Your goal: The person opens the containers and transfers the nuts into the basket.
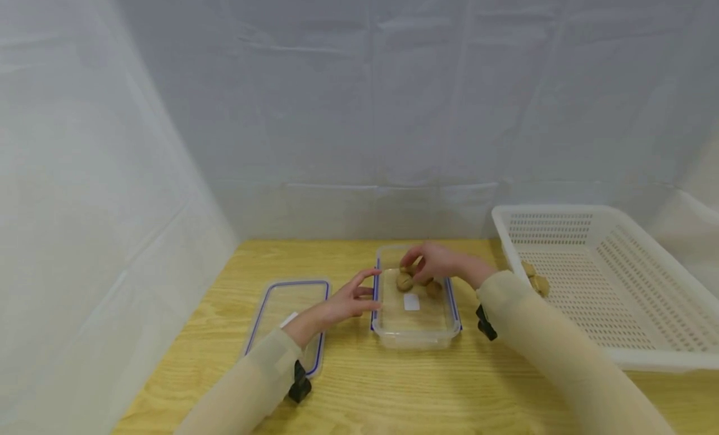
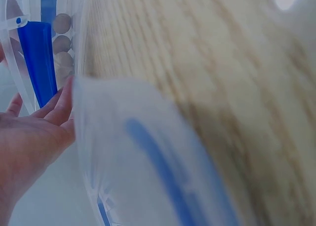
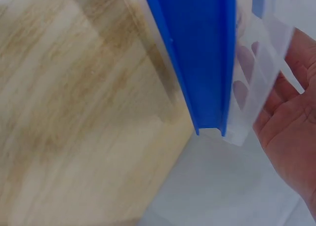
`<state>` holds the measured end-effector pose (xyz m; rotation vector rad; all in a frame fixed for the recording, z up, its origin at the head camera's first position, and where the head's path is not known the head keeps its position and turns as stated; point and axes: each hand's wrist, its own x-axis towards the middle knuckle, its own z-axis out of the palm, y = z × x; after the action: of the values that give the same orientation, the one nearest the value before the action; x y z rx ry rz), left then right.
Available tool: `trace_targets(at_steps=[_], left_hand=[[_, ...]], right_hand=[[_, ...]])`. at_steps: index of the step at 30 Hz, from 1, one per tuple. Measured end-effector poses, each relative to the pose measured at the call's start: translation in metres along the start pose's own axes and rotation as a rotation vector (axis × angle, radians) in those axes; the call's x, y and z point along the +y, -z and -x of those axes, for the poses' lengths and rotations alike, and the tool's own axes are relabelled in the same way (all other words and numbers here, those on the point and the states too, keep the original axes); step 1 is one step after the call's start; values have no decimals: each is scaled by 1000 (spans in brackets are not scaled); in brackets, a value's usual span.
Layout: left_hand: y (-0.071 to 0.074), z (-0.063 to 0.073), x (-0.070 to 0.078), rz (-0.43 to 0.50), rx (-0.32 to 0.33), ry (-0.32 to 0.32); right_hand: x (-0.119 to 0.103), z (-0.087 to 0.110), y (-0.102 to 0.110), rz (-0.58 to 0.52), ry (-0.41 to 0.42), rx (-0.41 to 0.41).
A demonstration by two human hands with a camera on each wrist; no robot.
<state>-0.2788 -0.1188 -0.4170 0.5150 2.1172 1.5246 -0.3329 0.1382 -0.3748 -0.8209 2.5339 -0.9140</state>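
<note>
A clear plastic food container (image 1: 415, 326) with blue side clips stands on the table, several round brown walnut-like pieces (image 1: 404, 281) in its far half. My right hand (image 1: 438, 262) reaches down into it from the right, thumb and fingers curled about one of these pieces; the fingertips partly hide it. At the container's left side my left hand (image 1: 349, 301) is spread, fingers nearly straight, fingertips touching the wall. In the left wrist view, the left fingers lie beside a blue clip (image 2: 39, 63). The right wrist view shows another blue clip (image 3: 197, 58), the right hand beyond the clear wall.
A clear lid (image 1: 281, 291) with a blue seal lies on the table under the left forearm. To the right stands a large white perforated basket (image 1: 618, 216), with a few brown pieces (image 1: 539, 285) at its left side. White sheeting (image 1: 359, 110) encloses the table.
</note>
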Motion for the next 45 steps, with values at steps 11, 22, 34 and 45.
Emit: trace_targets(at_steps=[11,22,34,45], left_hand=[[0,-1,-1,2,-6,-9],[-1,-1,0,-6,-3,-5],[0,-2,-1,-3,-12,-4],[1,-3,-2,-2,-19,1]], right_hand=[[4,-7,-11,49,-9,40],[0,-8,-19,87,-3,-17],[0,-10,-29,179,-21,-62],[1,-12,-31,199,-38,-56]])
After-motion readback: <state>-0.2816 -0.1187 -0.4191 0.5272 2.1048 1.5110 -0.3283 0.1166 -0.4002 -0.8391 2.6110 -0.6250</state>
